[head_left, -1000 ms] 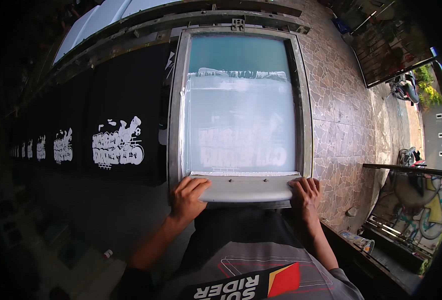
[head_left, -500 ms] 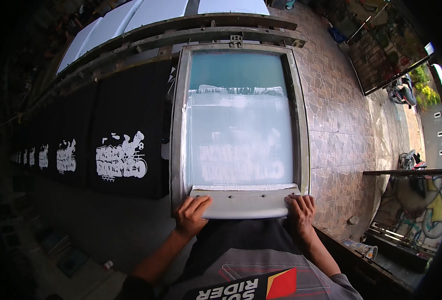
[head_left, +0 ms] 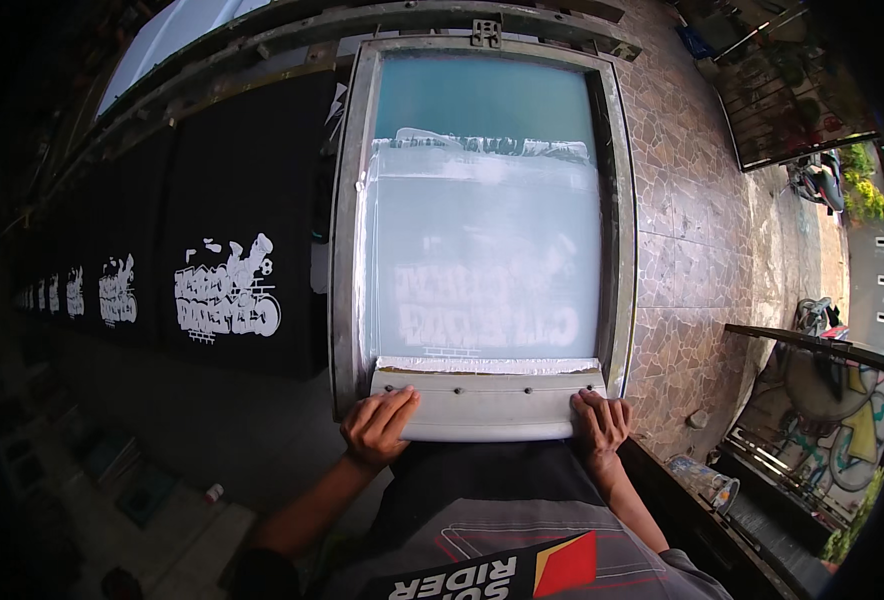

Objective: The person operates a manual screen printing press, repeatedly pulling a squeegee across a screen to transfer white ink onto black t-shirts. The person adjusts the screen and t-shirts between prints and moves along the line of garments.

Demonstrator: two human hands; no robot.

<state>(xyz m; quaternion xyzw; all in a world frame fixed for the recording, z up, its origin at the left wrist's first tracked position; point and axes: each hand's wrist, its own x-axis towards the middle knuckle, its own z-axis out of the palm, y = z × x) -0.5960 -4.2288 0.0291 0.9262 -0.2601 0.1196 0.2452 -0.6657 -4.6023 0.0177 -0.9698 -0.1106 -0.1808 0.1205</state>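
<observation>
A wide pale-grey squeegee (head_left: 492, 408) lies across the near end of a screen-printing frame (head_left: 617, 220). My left hand (head_left: 379, 427) grips its left end, and my right hand (head_left: 602, 425) has hold of the right end, fingers curled over the top edge. White ink (head_left: 487, 364) lines the blade's far side. The mesh (head_left: 482, 225) is teal at the far end and filmed with white elsewhere; a faint lettered design shows through it near the blade. A ragged band of thicker white ink (head_left: 482, 147) crosses the mesh farther off. What lies beneath the screen is hidden.
Left of the frame, black fabric panels (head_left: 247, 150) with white printed designs (head_left: 227, 290) run off in a row. Metal rails (head_left: 392, 30) pass beyond the frame, with white panels (head_left: 177, 45) behind. Stone-patterned floor tiles (head_left: 677, 230) lie to the right; a bucket (head_left: 707, 485) stands at lower right.
The screen frame now appears larger and higher in the picture as the view shifts. Both hands keep their hold on the squeegee at the near end. A small brick-pattern part of the design now shows beside the blade.
</observation>
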